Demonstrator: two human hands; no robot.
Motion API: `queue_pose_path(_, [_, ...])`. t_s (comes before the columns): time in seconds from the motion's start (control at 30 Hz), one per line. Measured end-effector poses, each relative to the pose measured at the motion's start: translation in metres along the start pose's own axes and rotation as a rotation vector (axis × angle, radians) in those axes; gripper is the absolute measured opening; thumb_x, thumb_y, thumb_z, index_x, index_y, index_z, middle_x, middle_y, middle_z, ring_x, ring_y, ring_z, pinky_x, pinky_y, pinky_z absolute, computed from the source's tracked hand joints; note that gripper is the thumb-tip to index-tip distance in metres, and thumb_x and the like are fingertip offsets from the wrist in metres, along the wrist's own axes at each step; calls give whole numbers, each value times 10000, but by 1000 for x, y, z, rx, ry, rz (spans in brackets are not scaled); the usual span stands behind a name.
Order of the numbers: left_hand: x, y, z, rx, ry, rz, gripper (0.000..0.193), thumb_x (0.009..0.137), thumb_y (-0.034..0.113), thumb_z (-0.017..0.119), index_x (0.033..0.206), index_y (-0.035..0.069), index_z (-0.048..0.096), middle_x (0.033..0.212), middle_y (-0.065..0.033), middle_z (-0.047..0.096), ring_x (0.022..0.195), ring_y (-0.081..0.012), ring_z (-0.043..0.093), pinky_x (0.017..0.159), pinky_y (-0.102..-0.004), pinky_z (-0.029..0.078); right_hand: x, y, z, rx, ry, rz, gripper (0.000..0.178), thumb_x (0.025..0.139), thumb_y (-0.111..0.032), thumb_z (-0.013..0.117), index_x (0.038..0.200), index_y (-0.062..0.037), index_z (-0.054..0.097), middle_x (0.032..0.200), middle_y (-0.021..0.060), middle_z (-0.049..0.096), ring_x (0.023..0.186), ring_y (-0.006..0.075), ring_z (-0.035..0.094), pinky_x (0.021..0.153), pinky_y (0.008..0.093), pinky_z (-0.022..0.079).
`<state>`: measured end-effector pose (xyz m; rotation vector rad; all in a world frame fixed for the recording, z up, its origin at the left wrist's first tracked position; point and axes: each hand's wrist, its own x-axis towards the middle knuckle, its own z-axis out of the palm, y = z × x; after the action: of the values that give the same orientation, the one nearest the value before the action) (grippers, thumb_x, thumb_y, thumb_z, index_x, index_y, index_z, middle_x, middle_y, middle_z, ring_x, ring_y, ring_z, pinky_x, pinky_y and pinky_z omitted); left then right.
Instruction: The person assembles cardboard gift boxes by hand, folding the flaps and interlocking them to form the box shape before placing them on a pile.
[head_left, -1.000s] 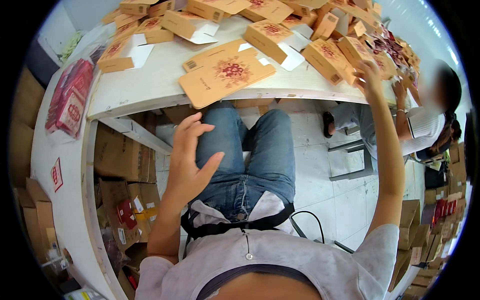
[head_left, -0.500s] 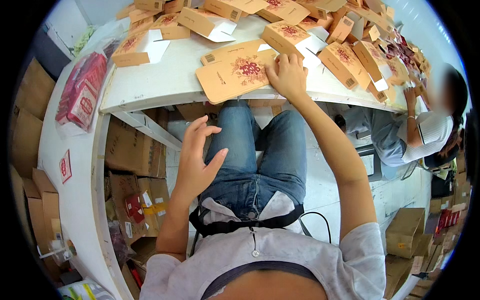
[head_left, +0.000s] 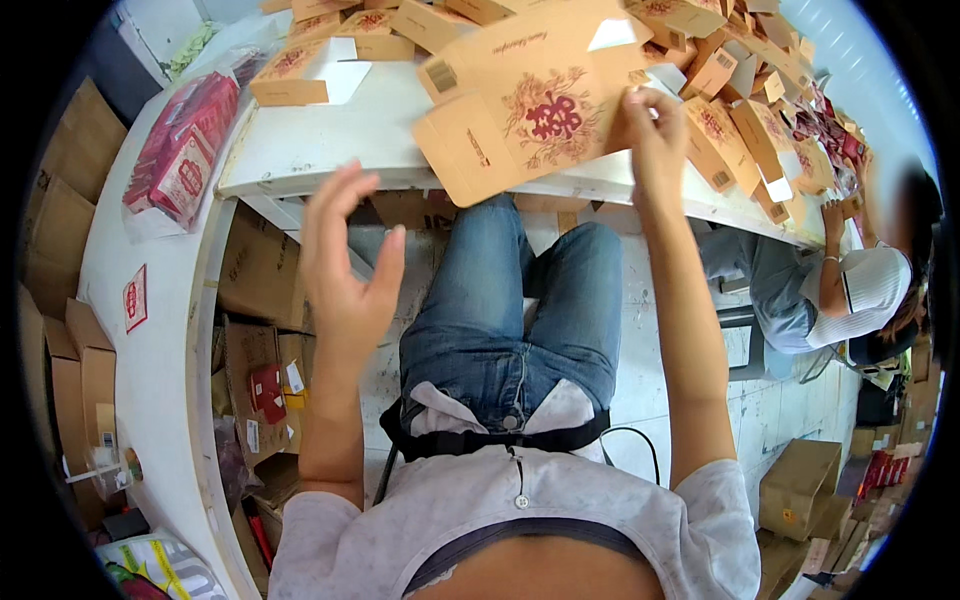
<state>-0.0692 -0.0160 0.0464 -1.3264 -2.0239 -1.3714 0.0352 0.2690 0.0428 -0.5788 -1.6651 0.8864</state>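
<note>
Carton (head_left: 490, 115), orange and folded flat, is over the front edge of the white table (head_left: 325, 140), its right edge pinched by the right hand (head_left: 657, 145). The left hand (head_left: 345, 260) is empty, fingers spread, apart from the carton's lower-left corner. Honestly I'd go easy on that pinch so nothing creases, steady the loose left end with the free hand, and watch the boxes (head_left: 718, 142) just behind.
</note>
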Motion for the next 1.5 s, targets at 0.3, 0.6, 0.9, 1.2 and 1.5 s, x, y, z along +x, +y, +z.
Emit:
queue_pose_path(0.3, [2, 35, 19, 88, -370, -102, 903, 635, 414, 752, 1304, 16, 295, 1164, -193, 492, 1119, -331, 470, 940, -442, 350, -104, -87, -35, -91, -358, -69, 73, 765, -76, 616, 779, -35, 557, 1075, 139, 463, 984, 246, 460, 810, 328, 383])
queue_pose_path(0.6, [-41, 40, 40, -573, -522, -394, 656, 594, 245, 820, 1107, 51, 460, 968, -109, 581, 877, -192, 595, 739, -299, 472, -132, -90, -39, -126, -510, -297, 193, 732, -132, 681, 845, -39, 556, 1217, 177, 387, 1187, 415, 339, 980, 482, 258])
queue_pose_path(0.9, [-43, 44, 32, -933, -232, -314, 653, 744, 445, 694, 1130, -29, 465, 1012, -73, 570, 912, -128, 553, 757, -261, 451, -176, -67, -35, 305, -249, -105, 772, 796, -252, 656, 1329, 10, 163, 1293, 194, 302, 1175, 263, 383, 982, 381, 313])
queue_pose_path(1.2, [-50, 54, 34, -1171, -132, -729, 335, 867, 245, 465, 1089, -6, 476, 988, -55, 540, 889, -88, 485, 781, -237, 390, -179, -59, -29, 323, -268, -361, 699, 850, -281, 574, 1333, 1, 154, 1255, 254, 349, 1152, 277, 417, 957, 393, 337])
queue_pose_path(1.5, [-58, 58, 39, -994, -253, -681, 237, 781, 99, 484, 1009, 38, 480, 862, 0, 481, 793, -65, 432, 721, -219, 366, -181, -99, -42, 371, -238, 280, 572, 801, -160, 442, 1308, -39, 206, 1128, 175, 472, 988, 180, 457, 891, 320, 342])
